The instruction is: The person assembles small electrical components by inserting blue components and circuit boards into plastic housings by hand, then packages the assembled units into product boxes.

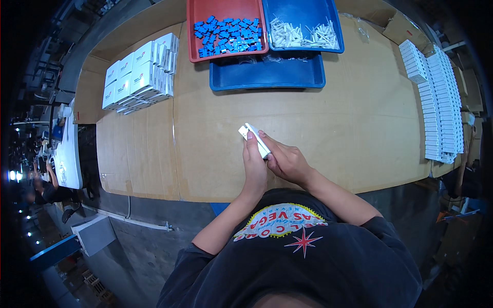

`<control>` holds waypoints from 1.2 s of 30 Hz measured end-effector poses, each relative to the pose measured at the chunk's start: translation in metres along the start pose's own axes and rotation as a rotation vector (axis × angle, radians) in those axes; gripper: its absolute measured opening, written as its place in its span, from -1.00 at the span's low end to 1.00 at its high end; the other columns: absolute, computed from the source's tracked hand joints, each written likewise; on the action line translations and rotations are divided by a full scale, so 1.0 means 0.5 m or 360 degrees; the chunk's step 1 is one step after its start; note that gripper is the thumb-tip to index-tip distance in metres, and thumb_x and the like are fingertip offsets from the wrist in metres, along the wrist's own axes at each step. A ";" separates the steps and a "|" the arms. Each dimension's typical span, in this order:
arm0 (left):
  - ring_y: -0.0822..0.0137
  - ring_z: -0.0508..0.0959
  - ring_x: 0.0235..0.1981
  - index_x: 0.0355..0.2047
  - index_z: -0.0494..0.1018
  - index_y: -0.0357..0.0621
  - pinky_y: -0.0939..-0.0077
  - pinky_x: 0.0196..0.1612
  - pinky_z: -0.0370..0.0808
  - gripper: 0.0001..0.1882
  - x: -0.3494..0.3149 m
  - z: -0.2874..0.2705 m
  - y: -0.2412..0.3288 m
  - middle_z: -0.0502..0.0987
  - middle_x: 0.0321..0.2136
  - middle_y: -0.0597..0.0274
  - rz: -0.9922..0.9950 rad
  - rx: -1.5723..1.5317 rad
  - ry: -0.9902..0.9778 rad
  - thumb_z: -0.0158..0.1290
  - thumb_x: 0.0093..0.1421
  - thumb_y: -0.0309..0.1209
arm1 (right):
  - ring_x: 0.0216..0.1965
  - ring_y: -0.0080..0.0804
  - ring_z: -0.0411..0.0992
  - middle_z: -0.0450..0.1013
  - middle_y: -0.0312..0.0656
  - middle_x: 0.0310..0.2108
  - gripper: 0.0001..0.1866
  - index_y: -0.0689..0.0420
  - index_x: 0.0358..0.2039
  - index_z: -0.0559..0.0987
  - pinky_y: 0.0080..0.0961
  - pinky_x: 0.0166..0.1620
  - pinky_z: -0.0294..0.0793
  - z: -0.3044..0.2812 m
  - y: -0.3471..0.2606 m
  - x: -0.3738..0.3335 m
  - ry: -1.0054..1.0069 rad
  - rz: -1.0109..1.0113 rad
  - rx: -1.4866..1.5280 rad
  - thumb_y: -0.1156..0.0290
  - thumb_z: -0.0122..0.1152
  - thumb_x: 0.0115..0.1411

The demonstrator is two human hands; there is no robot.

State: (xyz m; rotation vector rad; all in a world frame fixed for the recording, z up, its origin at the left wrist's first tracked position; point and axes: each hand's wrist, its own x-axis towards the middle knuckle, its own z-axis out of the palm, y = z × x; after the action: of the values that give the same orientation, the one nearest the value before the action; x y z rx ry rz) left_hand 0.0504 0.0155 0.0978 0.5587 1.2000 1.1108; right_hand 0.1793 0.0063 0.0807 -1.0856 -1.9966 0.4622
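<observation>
Over the near middle of the cardboard-covered table, both of my hands hold a small white box (262,146). My left hand (254,163) is closed along its left side, with the thumb on top near the far end. From the right, my right hand (290,163) grips the same box, fingers curled against its side and near end. A flap or lid edge seems to stand up at the box's far end. Whatever is inside cannot be seen.
Far ahead, a red tray (226,10) holds blue pieces and a blue tray (303,7) holds thin white sticks. Another blue tray (267,80) sits below them. White boxes (139,77) are stacked at left, with long rows of white boxes (434,108) at right.
</observation>
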 end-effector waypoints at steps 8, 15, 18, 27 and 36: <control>0.64 0.34 -0.43 -0.14 0.40 -0.05 0.62 -0.36 0.29 -0.53 -0.009 0.005 0.012 0.40 -0.40 0.48 -0.0033 -0.0039 -0.0044 -0.27 0.56 0.07 | 0.06 0.07 0.62 0.52 0.30 0.12 -0.49 0.50 0.22 0.42 -0.23 -0.05 0.73 0.003 -0.008 -0.003 0.0063 -0.0026 -0.0045 0.53 0.11 0.29; 0.62 0.41 -0.28 -0.02 0.41 -0.07 0.62 -0.27 0.36 -0.50 -0.011 -0.010 0.007 0.43 -0.27 0.42 -0.0147 -0.0025 -0.0060 -0.28 0.56 0.09 | 0.06 0.09 0.61 0.52 0.30 0.12 -0.49 0.50 0.22 0.41 -0.23 -0.05 0.73 0.007 -0.012 -0.010 0.0049 0.0031 -0.0005 0.52 0.13 0.29; 0.58 0.44 -0.21 0.08 0.40 -0.08 0.57 -0.19 0.40 -0.48 -0.009 -0.016 0.002 0.44 -0.19 0.37 -0.0139 -0.0036 -0.0096 -0.29 0.56 0.09 | 0.08 0.11 0.60 0.50 0.31 0.14 -0.49 0.49 0.23 0.41 -0.22 -0.02 0.71 0.006 -0.015 -0.012 0.0046 0.0060 0.0032 0.52 0.13 0.31; 0.18 0.38 0.26 0.54 -0.11 -0.14 0.31 0.34 0.31 -0.23 0.018 -0.033 0.043 0.31 0.25 -0.03 0.0353 0.0164 -0.0473 -0.07 0.46 -0.20 | 0.33 -0.13 0.40 0.44 0.08 0.27 -0.54 0.27 0.32 0.41 -0.26 0.30 0.44 -0.044 -0.026 0.015 -0.0023 0.0614 0.0772 0.40 0.07 0.47; -0.01 0.15 0.47 0.56 -0.22 -0.18 0.12 0.50 0.09 0.14 0.024 -0.034 0.053 0.10 0.44 -0.14 0.1174 0.0838 -0.0748 0.16 0.27 0.13 | 0.18 -0.42 0.46 0.46 -0.15 0.18 -0.49 0.21 0.33 0.42 -0.35 0.25 0.43 -0.072 -0.049 0.052 0.0006 0.1399 0.1799 0.29 0.22 0.46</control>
State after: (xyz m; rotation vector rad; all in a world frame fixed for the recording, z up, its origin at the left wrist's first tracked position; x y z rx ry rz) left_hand 0.0242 0.0338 0.1091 1.6669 0.8679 1.1554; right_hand 0.1869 0.0118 0.1304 -1.0747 -0.8081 1.7469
